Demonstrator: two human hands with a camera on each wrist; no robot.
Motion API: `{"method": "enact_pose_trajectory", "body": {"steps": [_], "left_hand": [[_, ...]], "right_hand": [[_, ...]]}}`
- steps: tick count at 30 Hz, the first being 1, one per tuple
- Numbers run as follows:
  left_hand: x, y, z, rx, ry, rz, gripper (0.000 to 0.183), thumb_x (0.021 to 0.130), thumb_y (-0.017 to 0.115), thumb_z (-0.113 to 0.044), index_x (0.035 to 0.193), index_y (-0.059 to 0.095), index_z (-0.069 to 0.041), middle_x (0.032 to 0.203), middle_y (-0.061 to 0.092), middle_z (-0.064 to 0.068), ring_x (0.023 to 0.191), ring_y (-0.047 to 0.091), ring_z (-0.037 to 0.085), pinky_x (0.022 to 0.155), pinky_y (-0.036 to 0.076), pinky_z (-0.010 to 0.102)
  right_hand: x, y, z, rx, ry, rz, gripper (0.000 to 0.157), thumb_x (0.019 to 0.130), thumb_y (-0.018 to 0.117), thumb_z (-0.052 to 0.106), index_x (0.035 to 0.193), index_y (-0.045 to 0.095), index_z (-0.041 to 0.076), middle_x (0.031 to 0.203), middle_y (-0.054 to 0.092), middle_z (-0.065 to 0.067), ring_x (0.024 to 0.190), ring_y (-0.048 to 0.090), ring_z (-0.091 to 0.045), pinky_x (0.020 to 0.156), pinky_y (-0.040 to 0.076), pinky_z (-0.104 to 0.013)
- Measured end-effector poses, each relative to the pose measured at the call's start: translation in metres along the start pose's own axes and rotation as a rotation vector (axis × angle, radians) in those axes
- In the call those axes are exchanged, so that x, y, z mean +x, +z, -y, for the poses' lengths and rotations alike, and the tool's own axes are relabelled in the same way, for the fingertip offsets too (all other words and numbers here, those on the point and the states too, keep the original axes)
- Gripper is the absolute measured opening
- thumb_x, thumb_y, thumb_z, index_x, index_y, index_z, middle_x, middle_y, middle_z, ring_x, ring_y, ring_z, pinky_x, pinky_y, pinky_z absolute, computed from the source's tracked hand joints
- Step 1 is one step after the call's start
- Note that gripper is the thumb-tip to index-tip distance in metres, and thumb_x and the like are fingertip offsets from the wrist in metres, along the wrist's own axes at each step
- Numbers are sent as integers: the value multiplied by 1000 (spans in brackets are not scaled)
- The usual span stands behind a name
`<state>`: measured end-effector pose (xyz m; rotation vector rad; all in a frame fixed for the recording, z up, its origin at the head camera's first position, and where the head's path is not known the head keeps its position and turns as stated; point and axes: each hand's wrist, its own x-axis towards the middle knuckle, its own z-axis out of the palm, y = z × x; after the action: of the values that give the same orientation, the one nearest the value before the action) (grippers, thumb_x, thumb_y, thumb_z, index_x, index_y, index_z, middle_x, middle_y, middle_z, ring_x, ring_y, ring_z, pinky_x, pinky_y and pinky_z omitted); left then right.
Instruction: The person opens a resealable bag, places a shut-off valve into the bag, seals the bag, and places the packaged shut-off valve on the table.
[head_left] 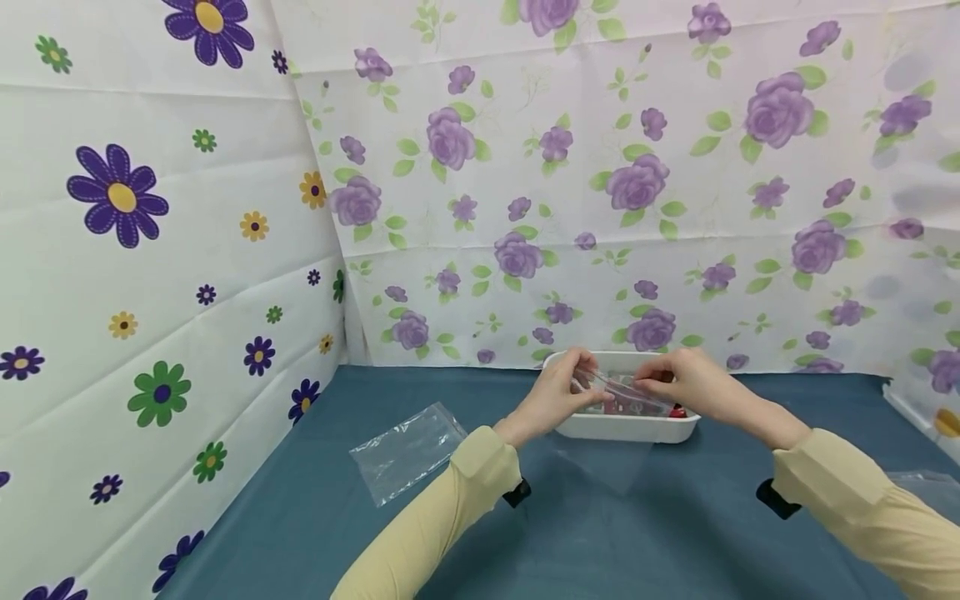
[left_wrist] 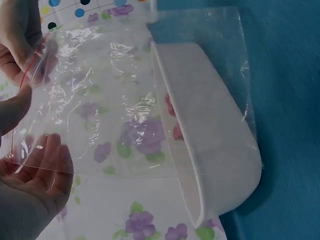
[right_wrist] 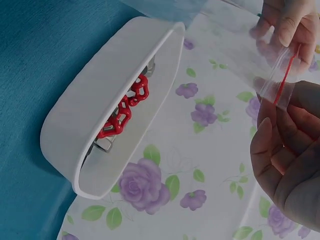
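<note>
Both hands hold a clear plastic zip bag (left_wrist: 110, 100) by its top edge, which has a red line along it. My left hand (head_left: 558, 392) pinches one end of that edge between thumb and fingers. At the other end, my right hand (head_left: 693, 383) pinches the edge with its fingertips. The bag's body hangs down in front of a white plastic tub (head_left: 622, 429). Inside the tub lie red wavy-rimmed handles (right_wrist: 120, 117) with metal parts, partly hidden by its wall.
Another clear plastic bag (head_left: 408, 450) lies flat on the blue tabletop (head_left: 315, 533), left of my left forearm. More clear plastic (head_left: 926, 487) shows at the right edge. Flower-printed sheets (head_left: 480, 200) stand behind the tub and along the left side.
</note>
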<state>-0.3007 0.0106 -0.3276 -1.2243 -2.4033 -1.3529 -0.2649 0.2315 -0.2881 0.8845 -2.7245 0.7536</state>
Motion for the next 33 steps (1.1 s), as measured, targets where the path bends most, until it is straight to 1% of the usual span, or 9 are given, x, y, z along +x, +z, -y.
{"method": "enact_pose_trajectory", "body": {"steps": [4,8,11,13,16,20,23,27,33], "left_hand": [[2,0,3,172,171,-43,50,81,69,-20,122,43,-6,113,44,6,100,44,15,82,39,21],[7,-2,2,377,385,-133,46,79,72,-16,115,48,-3,111,42,9,100,43,20,87,34,24],[7,-2,0,506,493,-177,38,77,73,-16,107,53,-4,108,44,9,96,45,21,89,34,28],[6,-1,-2,574,539,-180,34,76,75,-15,104,56,-5,106,46,9,96,46,21,91,33,30],[4,0,-4,670,583,-165,30,76,75,-13,102,60,-8,105,50,7,98,47,20,92,33,29],[4,1,-7,771,605,-134,28,77,75,-14,102,64,-12,103,54,2,99,48,18,85,36,28],[4,3,-8,807,606,-118,28,76,76,-16,101,65,-13,101,55,0,95,48,16,81,37,29],[5,3,-8,836,605,-108,28,76,76,-17,101,66,-14,99,56,-2,92,50,15,82,37,30],[8,2,-9,855,619,-87,22,78,74,-16,98,67,-15,96,57,-2,95,51,14,84,37,30]], "right_hand": [[1,2,0,-4,10,6,11,89,60,9,92,68,3,64,56,4,47,48,-14,44,41,-27],[2,2,-2,-17,-10,-10,9,88,60,7,90,68,3,62,56,4,45,47,-12,45,41,-27],[2,4,-3,-23,-26,-19,8,87,61,7,88,69,5,61,55,5,45,46,-9,44,41,-26],[2,4,-3,-15,-24,-16,9,88,61,7,88,69,5,60,55,5,45,45,-8,44,40,-26],[1,4,-3,-1,-4,-6,9,89,60,9,89,69,6,59,53,5,44,44,-9,43,39,-26],[1,3,-1,5,13,-1,10,89,59,10,89,69,7,60,53,4,45,44,-10,43,39,-26],[0,1,0,1,16,-1,10,89,59,11,91,69,7,61,54,3,45,44,-10,43,39,-27],[0,0,0,-4,12,-4,11,89,59,12,91,69,7,62,54,3,45,44,-10,43,40,-27],[-1,-1,-2,-7,-5,-24,11,89,59,11,91,69,6,62,54,4,44,45,-11,42,40,-27]]}}
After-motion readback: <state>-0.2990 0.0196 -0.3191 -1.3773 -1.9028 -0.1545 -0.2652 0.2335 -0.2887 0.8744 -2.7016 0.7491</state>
